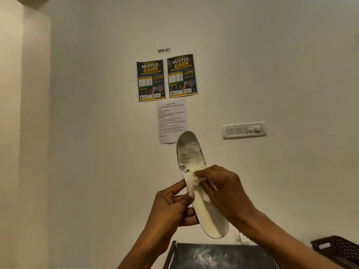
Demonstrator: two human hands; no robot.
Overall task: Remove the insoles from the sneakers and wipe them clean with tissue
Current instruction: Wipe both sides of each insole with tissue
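The left hand (172, 206) grips the insole (191, 152) at its middle, thumb across the near face and fingers curled behind the edge. The right hand (227, 193) is curled round a wad of tissue (196, 178) and presses it onto that face just above the left thumb. The insole is held in the air in front of the wall (272, 74), over a dark surface (223, 255), with no sneaker in view. Its long axis runs nearly upright, the far end tipped up and slightly left, the near end down and right; I cannot tell which end is the heel. With only 1 hand gripping it mid-length, a hard stroke could bend the unsupported upper half away or twist the insole loose. The upper part looks flaked and worn, so the tissue may snag and shred there. Behind hang 2 posters (167, 78); a basket (338, 249) sits at lower right.
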